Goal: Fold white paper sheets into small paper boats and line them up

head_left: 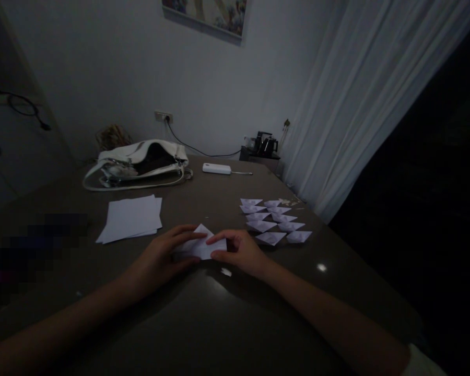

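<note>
Together, the left hand and right hand hold a folded paper between thumbs and fingers, over the dark table; just right of this grip stand paper boats in two columns; left and slightly beyond it, white sheets overlap; farther beyond lies a white bag, gaping.

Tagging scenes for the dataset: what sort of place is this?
Likely a home or hotel room: framed picture on the wall, pale curtain, white handbag on the table.
</note>
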The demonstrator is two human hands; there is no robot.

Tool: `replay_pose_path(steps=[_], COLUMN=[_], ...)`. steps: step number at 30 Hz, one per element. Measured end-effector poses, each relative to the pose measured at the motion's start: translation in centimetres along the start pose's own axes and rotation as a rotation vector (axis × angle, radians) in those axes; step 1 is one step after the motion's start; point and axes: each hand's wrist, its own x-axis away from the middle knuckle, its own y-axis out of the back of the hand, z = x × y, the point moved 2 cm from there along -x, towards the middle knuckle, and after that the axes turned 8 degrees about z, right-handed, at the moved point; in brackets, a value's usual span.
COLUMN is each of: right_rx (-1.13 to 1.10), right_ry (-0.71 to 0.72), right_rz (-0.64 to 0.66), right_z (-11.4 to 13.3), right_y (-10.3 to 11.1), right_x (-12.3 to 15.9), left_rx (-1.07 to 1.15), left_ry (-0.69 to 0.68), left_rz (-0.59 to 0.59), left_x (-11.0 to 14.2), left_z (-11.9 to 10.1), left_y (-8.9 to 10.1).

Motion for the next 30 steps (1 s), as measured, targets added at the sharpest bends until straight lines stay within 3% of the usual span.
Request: replay_pose_path(steps=[8, 16, 22, 30], right_rx=[0.083, 0.109, 0.064, 0.577], right_ry=[0.120, 0.126, 0.199, 0.392], right_rz=[-0.085, -0.027, -0.068, -0.235], right_z=[-0.7, -0.9, -0.3, 1.5], right_y=[0.2, -0.2, -0.2, 0.3], right_x=[-0.2, -0.2, 0.0, 0.7], left_rx=[0.157, -0.246, -0.313, -0.144], left_ry=[0.078, -0.015, -0.034, -0.067], left_rz=[-0.010, 0.008, 0.093, 0.144], left_x=[0.1, 0.1, 0.2, 0.2], left_z=[0.4, -0.7, -0.5, -1.4], left_y=[-0.3, -0.1, -0.5, -0.1])
